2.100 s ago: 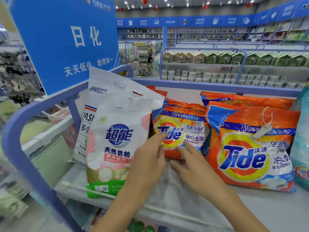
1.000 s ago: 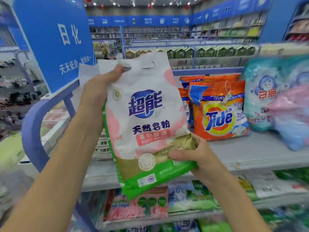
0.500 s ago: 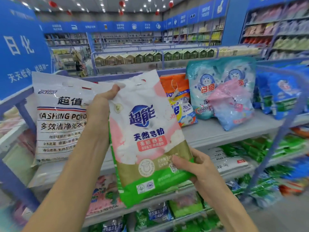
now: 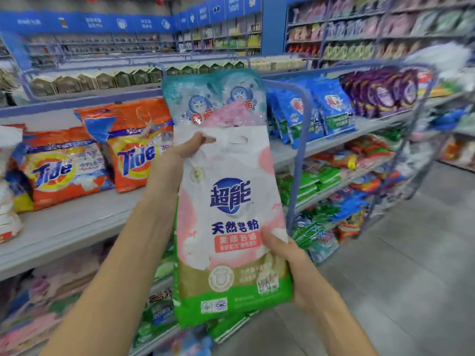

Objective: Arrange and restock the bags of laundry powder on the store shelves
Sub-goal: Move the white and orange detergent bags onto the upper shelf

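Observation:
I hold a white, pink and green bag of laundry powder [image 4: 231, 222] upright in front of me, off the shelf. My left hand [image 4: 177, 160] grips its top left edge by the handle cutout, thumb over the front. My right hand [image 4: 288, 263] grips the lower right edge. Behind the bag, orange Tide bags [image 4: 136, 147] lie on the grey top shelf [image 4: 77, 222]. Teal and pink bags [image 4: 213, 98] stand just above the held bag's top.
Blue bags [image 4: 321, 109] and purple bags [image 4: 380, 91] fill the shelf further right, past a blue wire divider [image 4: 300, 150]. Lower shelves hold green and mixed bags [image 4: 323, 181]. A white bag [image 4: 7, 181] stands at the far left. Grey aisle floor [image 4: 411, 253] lies to the right.
I lifted the white-pink bag off the left end of the shelf with both hands. My view has swung right along the shelf; the Tide bags now sit left of the held bag.

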Demonstrator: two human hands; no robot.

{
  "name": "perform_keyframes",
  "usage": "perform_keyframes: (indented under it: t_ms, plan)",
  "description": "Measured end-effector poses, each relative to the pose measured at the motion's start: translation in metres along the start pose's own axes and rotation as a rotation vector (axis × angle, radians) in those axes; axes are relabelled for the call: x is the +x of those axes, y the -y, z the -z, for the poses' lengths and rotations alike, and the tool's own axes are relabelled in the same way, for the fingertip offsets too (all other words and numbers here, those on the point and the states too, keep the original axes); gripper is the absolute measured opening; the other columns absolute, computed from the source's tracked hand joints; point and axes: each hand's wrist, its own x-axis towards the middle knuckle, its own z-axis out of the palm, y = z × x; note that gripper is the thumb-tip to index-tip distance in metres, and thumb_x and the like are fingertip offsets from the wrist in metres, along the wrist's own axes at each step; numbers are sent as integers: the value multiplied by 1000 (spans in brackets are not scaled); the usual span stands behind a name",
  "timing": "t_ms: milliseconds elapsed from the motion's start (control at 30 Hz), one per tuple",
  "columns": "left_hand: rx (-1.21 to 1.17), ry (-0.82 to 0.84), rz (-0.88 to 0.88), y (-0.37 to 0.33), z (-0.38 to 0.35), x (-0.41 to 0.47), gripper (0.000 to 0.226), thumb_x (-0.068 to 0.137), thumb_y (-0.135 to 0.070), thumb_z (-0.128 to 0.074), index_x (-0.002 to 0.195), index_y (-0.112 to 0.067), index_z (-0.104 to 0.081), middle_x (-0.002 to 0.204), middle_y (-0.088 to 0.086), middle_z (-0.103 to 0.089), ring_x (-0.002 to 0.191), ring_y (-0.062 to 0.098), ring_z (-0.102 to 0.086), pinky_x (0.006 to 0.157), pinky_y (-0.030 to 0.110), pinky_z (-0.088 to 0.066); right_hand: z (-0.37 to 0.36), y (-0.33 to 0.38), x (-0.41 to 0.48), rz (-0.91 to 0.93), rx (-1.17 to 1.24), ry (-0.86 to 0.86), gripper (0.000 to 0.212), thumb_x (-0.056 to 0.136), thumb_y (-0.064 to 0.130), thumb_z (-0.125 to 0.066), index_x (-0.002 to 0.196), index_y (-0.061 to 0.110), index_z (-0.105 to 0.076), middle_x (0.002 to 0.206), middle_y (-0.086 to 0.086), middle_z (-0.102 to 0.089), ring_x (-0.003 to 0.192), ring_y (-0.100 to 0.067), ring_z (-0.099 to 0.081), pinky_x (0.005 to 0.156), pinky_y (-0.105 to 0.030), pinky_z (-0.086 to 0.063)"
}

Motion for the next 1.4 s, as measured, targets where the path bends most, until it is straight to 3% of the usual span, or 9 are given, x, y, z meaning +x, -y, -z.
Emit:
perform_keyframes:
  t_ms: [100, 267, 367, 433, 500, 600, 767, 1200, 1400]
  plan:
    - [-125, 95, 53, 17, -53, -19, 20, 94, -31, -66, 101, -18, -80, 86, 1, -80, 70, 15, -76, 63, 23, -60, 39, 9, -27, 2, -20, -130, 91, 42, 50, -100, 119, 9, -73, 116, -21, -75, 98, -38, -75, 81, -48, -63]
    - [-155, 308, 317, 70, -126, -49, 37, 84, -44, -67, 108, -18, -77, 104, 9, -79, 91, 27, -77, 90, 42, -56, 104, 29, -51, 72, 48, -325, 100, 43, 48, -100, 128, 8, -65, 117, -22, -74, 102, -42, -74, 85, -51, -61]
    - [-51, 420, 411, 106, -165, -53, 75, 57, -59, -79, 113, -9, -75, 80, -2, -80, 68, 13, -77, 66, 26, -60, 148, 38, -53, 109, 92, -446, 83, 60, 43, -93, 130, 9, -64, 117, -23, -73, 105, -44, -72, 90, -58, -58]
    - [3, 448, 447, 126, -189, -46, 97, 44, -49, -95, 125, -4, -66, 82, 2, -80, 71, 18, -77, 70, 31, -62, 177, 46, -51, 108, 102, -496, 70, 72, 38, -83, 132, 8, -62, 119, -24, -73, 108, -46, -71, 94, -61, -55]
    - [-33, 442, 445, 144, -212, -39, 73, 52, -24, -95, 119, -9, -69, 100, 16, -78, 86, 35, -77, 85, 50, -60, 204, 59, -45, 113, 60, -538, 65, 75, 36, -84, 130, 8, -63, 116, -23, -74, 106, -44, -72, 93, -58, -57]
    - [-128, 416, 442, 161, -255, -17, 52, 64, -13, -86, 115, -8, -71, 103, 18, -77, 85, 36, -77, 72, 43, -62, 243, 89, -35, 163, -40, -599, 51, 78, 31, -80, 124, 10, -67, 108, -16, -78, 96, -36, -76, 84, -46, -62]
    - [-230, 440, 434, 181, -338, 33, 67, 62, -19, -88, 125, -7, -67, 113, 22, -74, 99, 45, -72, 92, 60, -56, 306, 148, -17, 194, -184, -613, 28, 91, 19, -71, 120, 17, -68, 103, -6, -80, 88, -22, -78, 67, -27, -61]
    - [-370, 333, 501, 214, -527, 119, 67, 67, -1, -80, 130, -5, -58, 94, 16, -79, 74, 34, -77, 56, 37, -61, 491, 242, 31, 16, -157, -543, 46, 76, 13, -86, 118, 3, -69, 108, -20, -77, 91, -36, -76, 72, -40, -64]
    - [-389, 204, 501, 222, -598, 143, 65, 76, -18, -84, 135, -16, -56, 117, 18, -74, 102, 43, -72, 89, 59, -57, 575, 288, 68, -83, -122, -407, 43, 79, 17, -84, 118, 2, -71, 111, -25, -75, 99, -43, -74, 83, -49, -62]
